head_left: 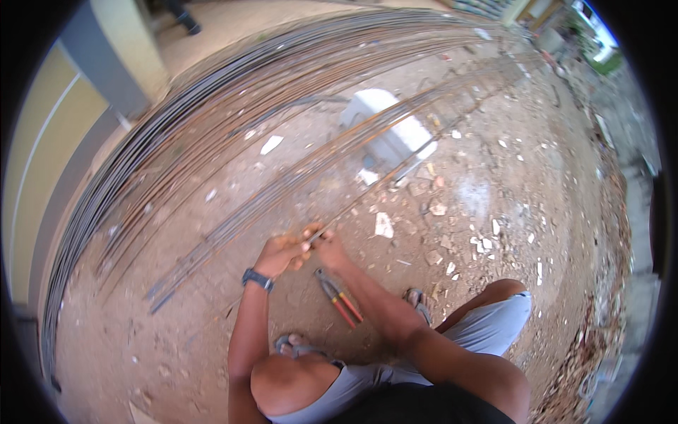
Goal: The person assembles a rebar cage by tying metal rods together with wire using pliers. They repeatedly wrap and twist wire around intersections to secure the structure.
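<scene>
Rebar cage (296, 185), pinched at its near end between both sets of fingers. Left hand (280, 254) curled tight around the thin bars, wristwatch (257, 278) on that wrist; right hand (329, 247) closed on the same spot, touching the left. Just below, on the dirt ground (494, 205), red-handled pliers (340, 298), untouched. Farther out, along the ground, a long bundle of curved steel rods (176, 120); beyond the cage, a white block (388, 131) among scattered rubble.
</scene>
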Action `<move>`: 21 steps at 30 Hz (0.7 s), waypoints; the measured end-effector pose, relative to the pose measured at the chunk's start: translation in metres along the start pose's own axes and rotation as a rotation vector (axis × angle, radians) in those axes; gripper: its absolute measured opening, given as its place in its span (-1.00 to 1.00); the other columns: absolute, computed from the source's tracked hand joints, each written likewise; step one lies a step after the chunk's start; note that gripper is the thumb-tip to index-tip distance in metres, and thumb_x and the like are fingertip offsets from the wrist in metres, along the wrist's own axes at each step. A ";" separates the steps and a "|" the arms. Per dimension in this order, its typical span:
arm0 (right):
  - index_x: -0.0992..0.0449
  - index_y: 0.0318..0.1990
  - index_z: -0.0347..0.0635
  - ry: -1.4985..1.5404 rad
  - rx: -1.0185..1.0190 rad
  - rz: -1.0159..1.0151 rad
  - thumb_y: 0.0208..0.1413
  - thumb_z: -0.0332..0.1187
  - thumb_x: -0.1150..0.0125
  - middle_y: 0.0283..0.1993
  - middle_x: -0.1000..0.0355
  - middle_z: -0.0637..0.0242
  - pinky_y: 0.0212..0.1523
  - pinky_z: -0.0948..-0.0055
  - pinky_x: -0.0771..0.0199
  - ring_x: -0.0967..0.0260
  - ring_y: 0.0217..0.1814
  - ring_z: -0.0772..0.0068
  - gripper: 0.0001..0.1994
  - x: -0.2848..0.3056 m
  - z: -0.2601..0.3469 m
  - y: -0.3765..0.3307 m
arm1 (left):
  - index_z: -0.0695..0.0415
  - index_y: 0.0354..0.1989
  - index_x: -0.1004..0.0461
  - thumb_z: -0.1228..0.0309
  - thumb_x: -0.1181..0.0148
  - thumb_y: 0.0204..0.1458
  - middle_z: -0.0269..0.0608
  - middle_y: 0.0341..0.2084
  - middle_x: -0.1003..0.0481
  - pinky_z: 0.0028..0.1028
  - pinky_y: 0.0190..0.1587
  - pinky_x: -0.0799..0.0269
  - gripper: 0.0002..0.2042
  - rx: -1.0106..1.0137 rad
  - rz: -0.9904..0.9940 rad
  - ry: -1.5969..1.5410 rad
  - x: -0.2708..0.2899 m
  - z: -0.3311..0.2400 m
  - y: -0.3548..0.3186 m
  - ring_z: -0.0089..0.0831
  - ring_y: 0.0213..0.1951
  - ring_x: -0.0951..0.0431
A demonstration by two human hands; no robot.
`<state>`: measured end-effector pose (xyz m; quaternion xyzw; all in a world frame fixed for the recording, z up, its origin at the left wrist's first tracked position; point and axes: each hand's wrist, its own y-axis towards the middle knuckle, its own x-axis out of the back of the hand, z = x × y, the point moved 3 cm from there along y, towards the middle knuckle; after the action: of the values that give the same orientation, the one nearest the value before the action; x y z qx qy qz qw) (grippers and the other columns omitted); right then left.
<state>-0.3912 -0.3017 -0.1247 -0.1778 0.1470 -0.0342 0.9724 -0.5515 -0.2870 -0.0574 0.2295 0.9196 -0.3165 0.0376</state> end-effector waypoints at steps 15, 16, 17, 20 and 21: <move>-0.55 -0.07 -0.24 -1.203 0.428 -0.092 0.16 -0.26 -0.21 -0.01 -0.52 -0.03 -0.02 0.02 -0.50 -0.49 0.02 -0.11 -0.72 -0.008 0.098 -0.055 | 0.27 -0.18 -0.54 0.48 -0.33 0.11 -0.17 -0.49 -0.60 -0.59 -0.58 -0.42 -0.83 -0.094 -0.094 -0.005 0.003 0.004 0.000 -0.54 -0.59 -0.56; -0.55 -0.12 -0.22 -1.229 0.467 -0.089 0.13 -0.24 -0.23 -0.06 -0.50 0.01 -0.03 0.02 -0.50 -0.49 0.00 -0.09 -0.74 -0.011 0.100 -0.052 | 0.27 -0.18 -0.54 0.49 -0.33 0.10 -0.16 -0.49 -0.60 -0.59 -0.58 -0.41 -0.84 -0.096 -0.102 0.004 0.003 0.005 -0.001 -0.53 -0.59 -0.56; -0.55 -0.18 -0.20 -1.259 0.511 -0.090 0.11 -0.22 -0.25 -0.11 -0.49 0.04 -0.05 0.02 -0.50 -0.48 -0.01 -0.07 -0.75 -0.013 0.106 -0.048 | 0.28 -0.19 -0.54 0.51 -0.32 0.10 -0.15 -0.50 -0.60 -0.59 -0.59 -0.41 -0.84 -0.104 -0.106 0.011 0.001 0.005 0.000 -0.53 -0.60 -0.56; -0.53 -0.23 -0.19 -1.365 0.548 0.132 0.07 -0.20 -0.26 -0.13 -0.46 0.08 -0.06 0.03 -0.50 -0.47 0.02 -0.04 -0.75 -0.026 0.120 -0.035 | 0.29 -0.21 -0.54 0.53 -0.31 0.10 -0.14 -0.50 -0.60 -0.59 -0.59 -0.40 -0.86 -0.150 -0.109 -0.002 0.002 0.007 0.002 -0.52 -0.61 -0.55; -0.52 -0.23 -0.20 -1.401 0.537 0.246 0.06 -0.20 -0.26 -0.12 -0.46 0.08 -0.06 0.04 -0.51 -0.46 0.05 -0.03 -0.74 -0.031 0.123 -0.033 | 0.30 -0.22 -0.54 0.53 -0.31 0.10 -0.13 -0.50 -0.60 -0.58 -0.59 -0.39 -0.87 -0.166 -0.106 -0.016 0.002 0.010 0.003 -0.52 -0.61 -0.55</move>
<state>-0.3846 -0.2878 0.0059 0.1024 -0.4996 0.1606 0.8451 -0.5526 -0.2900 -0.0677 0.1743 0.9533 -0.2423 0.0470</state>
